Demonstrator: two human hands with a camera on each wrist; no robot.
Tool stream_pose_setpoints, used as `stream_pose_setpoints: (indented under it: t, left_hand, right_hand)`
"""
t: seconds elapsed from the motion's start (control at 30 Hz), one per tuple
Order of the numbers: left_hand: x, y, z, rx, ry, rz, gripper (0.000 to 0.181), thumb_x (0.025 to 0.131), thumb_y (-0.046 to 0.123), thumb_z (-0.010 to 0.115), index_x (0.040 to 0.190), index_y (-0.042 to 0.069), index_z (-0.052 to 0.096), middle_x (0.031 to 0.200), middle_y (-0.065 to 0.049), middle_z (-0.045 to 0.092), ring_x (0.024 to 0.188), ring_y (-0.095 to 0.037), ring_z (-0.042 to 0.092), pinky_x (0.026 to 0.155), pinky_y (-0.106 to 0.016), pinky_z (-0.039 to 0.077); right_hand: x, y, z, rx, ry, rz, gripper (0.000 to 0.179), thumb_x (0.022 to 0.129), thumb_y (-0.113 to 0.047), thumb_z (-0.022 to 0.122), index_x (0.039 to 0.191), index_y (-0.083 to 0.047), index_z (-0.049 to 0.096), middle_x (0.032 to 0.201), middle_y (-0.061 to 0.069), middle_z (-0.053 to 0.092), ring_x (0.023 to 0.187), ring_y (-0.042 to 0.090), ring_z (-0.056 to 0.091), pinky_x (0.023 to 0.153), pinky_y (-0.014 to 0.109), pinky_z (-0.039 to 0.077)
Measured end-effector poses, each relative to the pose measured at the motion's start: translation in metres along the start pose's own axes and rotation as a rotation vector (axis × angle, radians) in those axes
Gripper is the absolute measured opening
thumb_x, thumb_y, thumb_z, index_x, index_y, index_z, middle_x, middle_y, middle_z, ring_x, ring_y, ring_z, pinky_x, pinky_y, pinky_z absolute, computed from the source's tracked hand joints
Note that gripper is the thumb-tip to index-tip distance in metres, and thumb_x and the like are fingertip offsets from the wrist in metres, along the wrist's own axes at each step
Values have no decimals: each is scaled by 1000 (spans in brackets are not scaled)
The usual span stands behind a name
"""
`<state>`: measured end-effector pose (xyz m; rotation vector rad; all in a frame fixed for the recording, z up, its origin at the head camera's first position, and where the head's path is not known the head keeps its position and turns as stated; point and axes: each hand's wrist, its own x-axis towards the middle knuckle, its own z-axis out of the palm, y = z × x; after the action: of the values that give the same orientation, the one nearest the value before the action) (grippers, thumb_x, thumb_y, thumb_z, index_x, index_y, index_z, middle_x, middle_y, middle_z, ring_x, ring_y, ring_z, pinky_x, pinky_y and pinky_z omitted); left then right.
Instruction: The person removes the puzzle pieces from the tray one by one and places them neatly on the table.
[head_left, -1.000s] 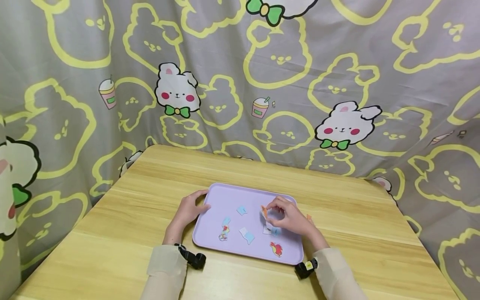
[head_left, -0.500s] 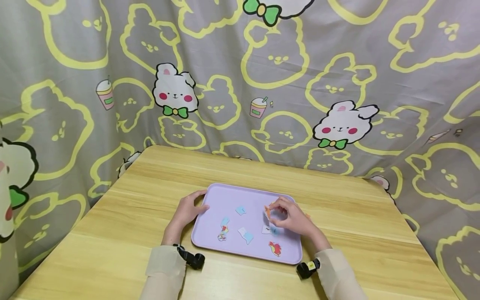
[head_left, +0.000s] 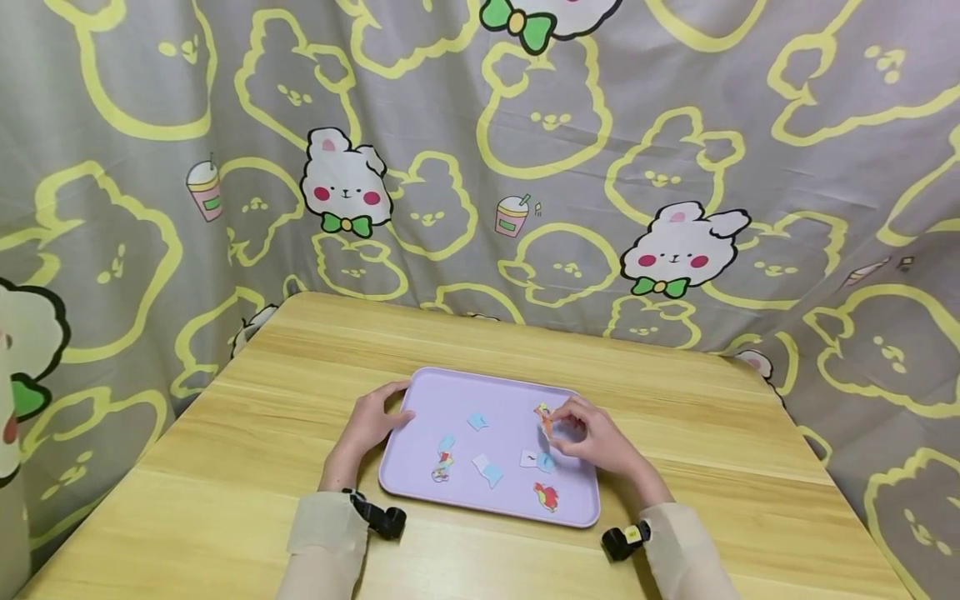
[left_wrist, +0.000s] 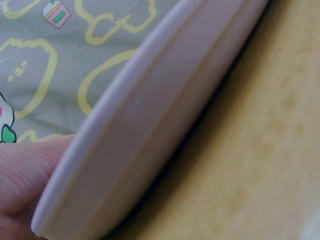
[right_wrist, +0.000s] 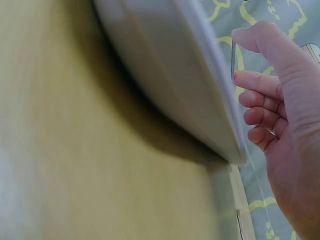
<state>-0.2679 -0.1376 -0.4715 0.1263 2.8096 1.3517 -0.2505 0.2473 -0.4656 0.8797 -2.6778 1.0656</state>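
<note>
In the head view a lilac tray (head_left: 450, 392) lies on the wooden table. My left hand (head_left: 372, 421) grips its left rim, thumb on the inner side; in the left wrist view the tray's outer wall (left_wrist: 145, 120) hides most of that hand (left_wrist: 25, 175). My right hand (head_left: 592, 433) pinches an orange puzzle piece (head_left: 546, 423) over the tray's right part. In the right wrist view that puzzle piece (right_wrist: 233, 60) is edge-on between thumb and index finger. Nearby lie a white-and-blue piece (head_left: 536, 460) and a red piece (head_left: 546, 497).
Several flat pieces lie in the tray: a blue one (head_left: 477, 422), a white-and-blue one (head_left: 487, 470) and a multicoloured strip (head_left: 444, 458) at left. A patterned curtain (head_left: 442, 125) hangs behind the table (head_left: 247, 467).
My right hand has shifted slightly right with the orange piece, and more of a yellow-and-orange part by its fingertips shows. The left hand keeps its place on the rim.
</note>
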Motion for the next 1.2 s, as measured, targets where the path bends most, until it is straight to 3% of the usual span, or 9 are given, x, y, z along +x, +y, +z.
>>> stream_pose_setpoints:
  t: [0.27, 0.47, 0.73, 1.07, 1.2]
  left_hand:
    - [0, 0, -1, 0, -4, 11, 56, 90, 15, 69, 142, 7, 50, 149, -22, 47, 142, -43, 36, 119, -56, 32]
    - [-1, 0, -1, -4, -7, 14, 56, 90, 14, 69, 142, 6, 50, 149, -22, 46, 142, -43, 36, 118, -57, 32]
    - [-1, 0, -1, 6, -8, 4, 56, 90, 15, 69, 142, 6, 50, 149, -21, 47, 142, -43, 37, 119, -56, 32]
    - [1, 0, -2, 0, -12, 4, 57, 91, 15, 69, 143, 7, 49, 150, -21, 45, 143, -42, 36, 119, -56, 31]
    - [0, 0, -2, 2, -14, 10, 57, 91, 15, 69, 143, 7, 49, 150, -22, 45, 142, -43, 36, 119, -56, 31]
  right_hand:
    - [-11, 7, -9, -12, 32, 13, 28, 77, -15, 81, 102, -20, 68, 93, 0, 61, 80, 12, 50, 68, 20, 45]
    - [-18, 5, -15, -11, 50, 54, 28, 77, -8, 80, 104, -10, 69, 93, 10, 62, 78, 25, 51, 64, 23, 45]
    - [-29, 20, -24, -26, 78, 24, 28, 78, -12, 80, 103, -18, 69, 85, 2, 57, 70, 12, 46, 58, 20, 41]
    - [-41, 23, -35, -80, 117, 51, 27, 75, 3, 77, 101, -1, 68, 83, 16, 59, 68, 31, 49, 56, 25, 43]
    - [-46, 27, -40, -95, 124, 58, 27, 76, 0, 78, 101, -5, 69, 87, 12, 61, 70, 28, 50, 58, 26, 45]
